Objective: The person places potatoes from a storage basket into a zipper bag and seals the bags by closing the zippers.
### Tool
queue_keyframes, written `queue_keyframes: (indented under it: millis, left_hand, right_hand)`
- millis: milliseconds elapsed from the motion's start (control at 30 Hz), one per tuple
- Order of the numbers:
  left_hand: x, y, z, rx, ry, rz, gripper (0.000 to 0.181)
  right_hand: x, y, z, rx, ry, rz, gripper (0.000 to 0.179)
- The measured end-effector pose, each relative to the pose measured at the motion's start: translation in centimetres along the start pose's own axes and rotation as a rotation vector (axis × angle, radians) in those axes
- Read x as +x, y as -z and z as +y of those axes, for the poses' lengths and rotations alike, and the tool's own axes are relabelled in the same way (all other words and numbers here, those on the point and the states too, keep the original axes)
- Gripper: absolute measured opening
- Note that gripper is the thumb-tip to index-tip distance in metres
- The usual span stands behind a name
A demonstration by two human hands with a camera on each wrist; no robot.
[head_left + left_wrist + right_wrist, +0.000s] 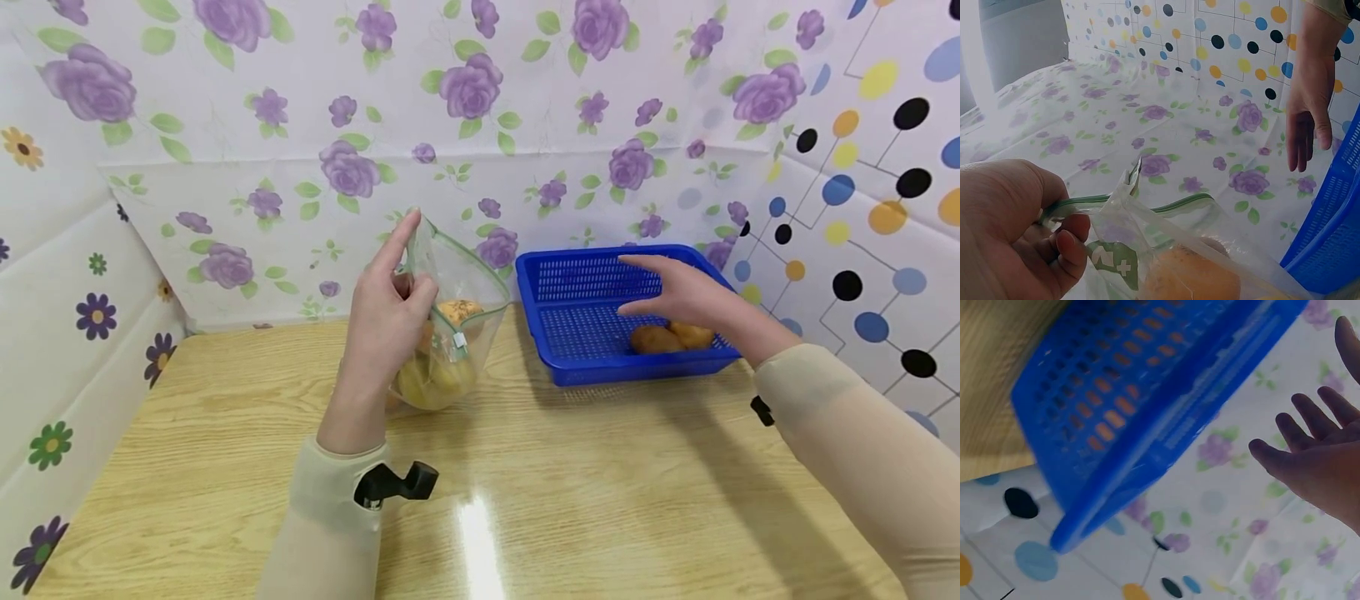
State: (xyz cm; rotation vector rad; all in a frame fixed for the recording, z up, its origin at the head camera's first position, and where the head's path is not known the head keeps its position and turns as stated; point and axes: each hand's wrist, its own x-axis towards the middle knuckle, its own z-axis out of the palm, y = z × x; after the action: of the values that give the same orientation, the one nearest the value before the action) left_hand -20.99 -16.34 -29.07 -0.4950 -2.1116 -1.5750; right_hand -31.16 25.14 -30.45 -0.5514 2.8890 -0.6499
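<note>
While the right hand [684, 290] splays its fingers near the blue plastic basket [547, 346], the left hand [384, 325] pinches the limp-looking clear plastic bag [452, 354] by its rim, the surest hold.

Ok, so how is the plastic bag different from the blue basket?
The plastic bag is see-through with a green-edged mouth; the blue basket is blue with lots of little holes. The bag looks narrower, while the basket is wide and low. The left hand holds the bag by its rim, but no hand grips the basket. Both are open on top and have potato-like lumps inside.
</note>
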Motion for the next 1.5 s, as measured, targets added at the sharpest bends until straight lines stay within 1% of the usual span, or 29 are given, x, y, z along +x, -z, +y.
queue_keyframes:
  millis: [267,433,633,767,1033,1167,1500]
  left_hand:
    - [0.1,0.0,-0.1,0.003,-0.014,-0.002,0.082]
    - [0.1,0.0,-0.1,0.006,-0.019,0.000,0.081]
    - [0.1,-0.1,-0.1,0.014,-0.008,0.003,0.081]
    - [0.1,-0.1,-0.1,0.014,0.001,0.003,0.081]
    - [0.0,0.0,-0.1,0.010,0.004,0.003,0.081]
    - [0.0,-0.1,-0.2,0.014,0.002,0.004,0.081]
    - [0.0,-0.1,0.0,0.025,0.016,0.008,0.081]
  right_hand:
    - [-0.3,-0.3,3.1,-0.018,-0.029,-0.031,0.094]
    - [-0.6,-0.4,4.5,-0.009,-0.034,-0.081,0.092]
    - [-1.1,-0.7,6.2,0.001,-0.025,-0.155,0.093]
    - [-1.3,-1.2,7.1,0.020,-0.032,-0.176,0.092]
    - [-1.3,-1.7,8.1,0.026,-0.022,-0.191,0.091]
    - [-1.2,-2.0,8.4,0.003,-0.014,-0.195,0.089]
    - [-1.3,-2.5,8.9,0.003,0.022,-0.191,0.077]
